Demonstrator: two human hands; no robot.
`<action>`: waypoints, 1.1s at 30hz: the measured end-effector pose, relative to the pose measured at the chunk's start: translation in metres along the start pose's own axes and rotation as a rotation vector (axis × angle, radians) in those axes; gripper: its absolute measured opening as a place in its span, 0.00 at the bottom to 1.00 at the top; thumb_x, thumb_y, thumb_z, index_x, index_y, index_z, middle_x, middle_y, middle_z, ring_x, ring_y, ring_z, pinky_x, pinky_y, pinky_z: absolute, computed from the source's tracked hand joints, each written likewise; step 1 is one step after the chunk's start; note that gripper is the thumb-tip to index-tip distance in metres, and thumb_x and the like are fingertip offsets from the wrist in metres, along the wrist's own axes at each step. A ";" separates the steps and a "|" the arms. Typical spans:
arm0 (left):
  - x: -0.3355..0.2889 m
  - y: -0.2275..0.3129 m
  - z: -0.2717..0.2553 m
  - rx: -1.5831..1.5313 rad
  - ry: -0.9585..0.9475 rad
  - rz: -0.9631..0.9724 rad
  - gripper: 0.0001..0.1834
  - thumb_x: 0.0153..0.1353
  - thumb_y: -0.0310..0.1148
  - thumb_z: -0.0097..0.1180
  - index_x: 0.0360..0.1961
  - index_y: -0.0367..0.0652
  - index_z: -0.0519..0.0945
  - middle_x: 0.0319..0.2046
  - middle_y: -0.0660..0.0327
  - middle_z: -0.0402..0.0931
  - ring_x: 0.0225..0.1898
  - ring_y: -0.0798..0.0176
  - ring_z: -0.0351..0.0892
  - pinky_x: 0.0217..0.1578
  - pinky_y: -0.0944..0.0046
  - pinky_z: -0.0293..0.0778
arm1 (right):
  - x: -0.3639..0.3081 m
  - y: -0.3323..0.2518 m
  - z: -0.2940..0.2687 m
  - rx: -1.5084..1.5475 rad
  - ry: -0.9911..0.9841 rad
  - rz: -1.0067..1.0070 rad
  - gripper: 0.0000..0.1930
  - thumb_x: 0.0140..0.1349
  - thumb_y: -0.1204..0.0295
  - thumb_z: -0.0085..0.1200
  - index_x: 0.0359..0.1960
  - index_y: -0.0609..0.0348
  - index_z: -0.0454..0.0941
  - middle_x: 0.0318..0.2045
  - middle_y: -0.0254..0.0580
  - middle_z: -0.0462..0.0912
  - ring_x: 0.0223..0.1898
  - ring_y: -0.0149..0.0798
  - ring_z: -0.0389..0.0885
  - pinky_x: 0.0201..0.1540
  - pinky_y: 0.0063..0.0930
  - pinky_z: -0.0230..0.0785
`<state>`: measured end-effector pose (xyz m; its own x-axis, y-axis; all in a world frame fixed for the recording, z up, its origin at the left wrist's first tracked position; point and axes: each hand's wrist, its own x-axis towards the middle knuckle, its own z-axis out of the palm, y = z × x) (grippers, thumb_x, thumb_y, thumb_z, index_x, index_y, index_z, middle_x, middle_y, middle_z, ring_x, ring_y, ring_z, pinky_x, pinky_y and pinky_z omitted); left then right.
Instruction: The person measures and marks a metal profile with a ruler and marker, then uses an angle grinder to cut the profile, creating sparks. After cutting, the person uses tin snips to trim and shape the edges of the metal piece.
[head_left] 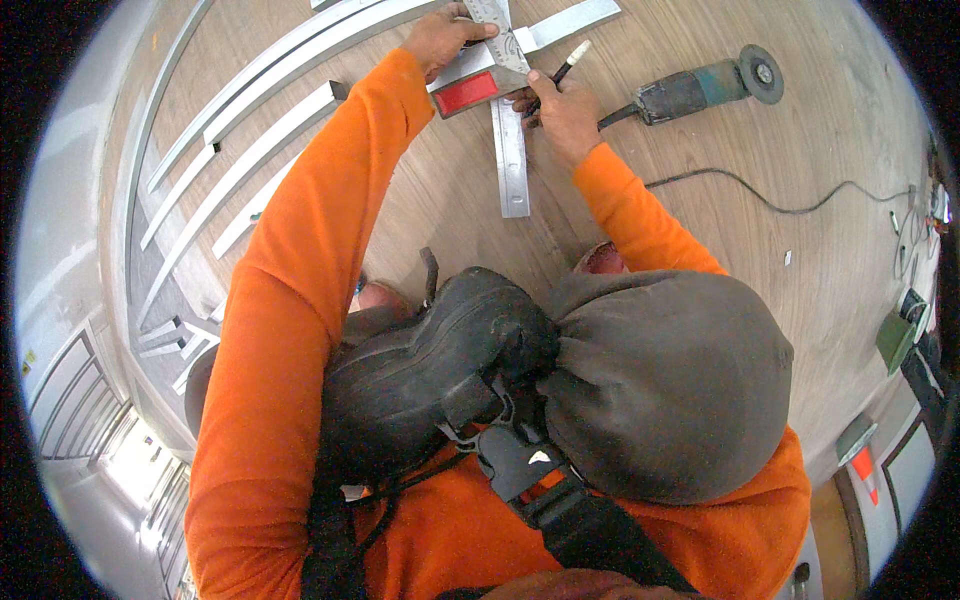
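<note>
My left hand presses down on a combination square with a red and silver head at the top of the view. Its steel ruler blade runs toward me across the wooden surface. The square lies against a silver aluminium bar. Just right of the blade, my right hand grips a dark marker with a pale tip; the tip points up toward the bar. Both orange sleeves reach forward from below.
A teal angle grinder lies right of my right hand, and its black cable trails off to the right. Several long aluminium profiles lie at the left. A small green tool sits at the right edge.
</note>
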<state>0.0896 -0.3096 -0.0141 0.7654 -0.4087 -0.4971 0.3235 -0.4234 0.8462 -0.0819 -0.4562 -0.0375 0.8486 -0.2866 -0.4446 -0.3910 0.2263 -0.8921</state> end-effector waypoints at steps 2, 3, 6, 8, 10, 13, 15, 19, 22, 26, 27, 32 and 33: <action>-0.001 0.002 0.000 0.010 -0.002 0.005 0.21 0.60 0.34 0.68 0.52 0.36 0.80 0.39 0.60 0.83 0.38 0.63 0.80 0.39 0.64 0.76 | -0.002 -0.003 -0.001 0.003 -0.006 0.010 0.23 0.72 0.54 0.52 0.37 0.65 0.86 0.25 0.47 0.87 0.27 0.40 0.83 0.33 0.41 0.73; -0.002 0.003 0.000 0.029 0.006 0.011 0.21 0.60 0.33 0.68 0.52 0.36 0.80 0.40 0.60 0.83 0.38 0.62 0.80 0.40 0.64 0.76 | -0.001 -0.005 -0.004 -0.137 0.018 0.013 0.24 0.71 0.53 0.52 0.37 0.65 0.86 0.26 0.49 0.87 0.28 0.44 0.84 0.34 0.43 0.73; -0.001 -0.003 0.000 -0.040 -0.013 0.046 0.20 0.60 0.32 0.68 0.52 0.36 0.80 0.40 0.58 0.83 0.40 0.61 0.81 0.43 0.63 0.77 | 0.004 -0.011 -0.026 -0.481 0.151 -0.133 0.24 0.71 0.52 0.53 0.39 0.64 0.86 0.25 0.46 0.84 0.29 0.44 0.81 0.35 0.42 0.72; 0.000 -0.005 0.000 -0.051 -0.007 0.052 0.20 0.60 0.31 0.67 0.52 0.36 0.80 0.41 0.58 0.84 0.41 0.61 0.82 0.44 0.62 0.78 | 0.003 -0.022 -0.035 -0.533 0.273 -0.367 0.21 0.72 0.54 0.54 0.41 0.62 0.87 0.23 0.37 0.81 0.28 0.32 0.76 0.34 0.32 0.69; 0.000 0.000 0.003 0.017 0.018 0.043 0.20 0.60 0.30 0.67 0.52 0.36 0.80 0.42 0.58 0.84 0.41 0.61 0.82 0.45 0.61 0.78 | 0.001 -0.044 -0.037 -0.455 0.302 -0.467 0.20 0.71 0.54 0.56 0.43 0.59 0.88 0.23 0.34 0.81 0.28 0.28 0.75 0.34 0.28 0.69; 0.003 -0.003 0.003 -0.060 -0.010 0.016 0.20 0.60 0.29 0.67 0.53 0.36 0.80 0.42 0.57 0.84 0.41 0.60 0.82 0.45 0.61 0.78 | 0.004 -0.073 -0.026 -0.509 0.206 -0.498 0.21 0.70 0.49 0.52 0.45 0.51 0.88 0.31 0.46 0.86 0.36 0.46 0.82 0.41 0.39 0.74; 0.003 -0.003 0.003 -0.051 -0.005 0.023 0.20 0.60 0.29 0.67 0.53 0.35 0.80 0.42 0.57 0.84 0.41 0.60 0.82 0.45 0.61 0.78 | 0.008 -0.077 -0.021 -0.604 0.142 -0.515 0.22 0.70 0.47 0.51 0.45 0.48 0.87 0.34 0.51 0.88 0.39 0.55 0.86 0.44 0.45 0.76; -0.004 0.003 0.004 -0.066 -0.003 0.004 0.20 0.61 0.29 0.66 0.54 0.34 0.79 0.42 0.57 0.84 0.42 0.59 0.82 0.46 0.60 0.79 | 0.018 -0.074 -0.019 -0.683 0.111 -0.555 0.20 0.69 0.49 0.52 0.45 0.49 0.87 0.35 0.50 0.88 0.38 0.55 0.86 0.43 0.45 0.77; -0.007 0.008 0.003 -0.020 -0.007 -0.003 0.21 0.62 0.29 0.65 0.54 0.34 0.79 0.42 0.57 0.84 0.42 0.59 0.82 0.47 0.60 0.79 | 0.019 -0.073 -0.021 -0.726 0.134 -0.523 0.19 0.69 0.50 0.53 0.45 0.49 0.87 0.35 0.50 0.88 0.38 0.55 0.86 0.43 0.44 0.77; -0.008 0.010 0.001 0.038 -0.014 -0.007 0.21 0.63 0.30 0.65 0.55 0.34 0.79 0.43 0.57 0.84 0.42 0.60 0.82 0.47 0.60 0.78 | 0.021 -0.071 -0.021 -0.620 0.083 -0.582 0.19 0.69 0.50 0.54 0.45 0.49 0.87 0.35 0.49 0.88 0.38 0.55 0.86 0.43 0.43 0.77; -0.008 0.010 0.000 0.054 -0.009 -0.017 0.21 0.63 0.30 0.65 0.55 0.35 0.79 0.42 0.57 0.84 0.42 0.60 0.82 0.46 0.60 0.78 | 0.022 -0.071 -0.021 -0.636 0.078 -0.560 0.19 0.68 0.50 0.54 0.44 0.49 0.87 0.35 0.49 0.88 0.38 0.55 0.86 0.43 0.43 0.77; -0.002 0.003 0.003 -0.032 0.008 0.000 0.19 0.62 0.29 0.66 0.53 0.36 0.80 0.40 0.59 0.84 0.39 0.63 0.81 0.42 0.63 0.77 | 0.023 -0.072 -0.018 -0.606 0.061 -0.569 0.20 0.68 0.49 0.55 0.44 0.49 0.88 0.34 0.48 0.88 0.37 0.56 0.86 0.42 0.43 0.77; -0.002 0.003 0.003 -0.027 0.017 -0.011 0.18 0.62 0.29 0.66 0.52 0.36 0.80 0.40 0.59 0.84 0.38 0.63 0.81 0.41 0.64 0.77 | 0.022 -0.071 -0.020 -0.651 0.064 -0.551 0.21 0.67 0.48 0.54 0.43 0.51 0.88 0.34 0.50 0.88 0.37 0.56 0.86 0.42 0.44 0.77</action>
<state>0.0878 -0.3125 -0.0112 0.7709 -0.3905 -0.5032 0.3468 -0.4054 0.8458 -0.0426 -0.4971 0.0148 0.9636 -0.2549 0.0802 -0.0715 -0.5352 -0.8417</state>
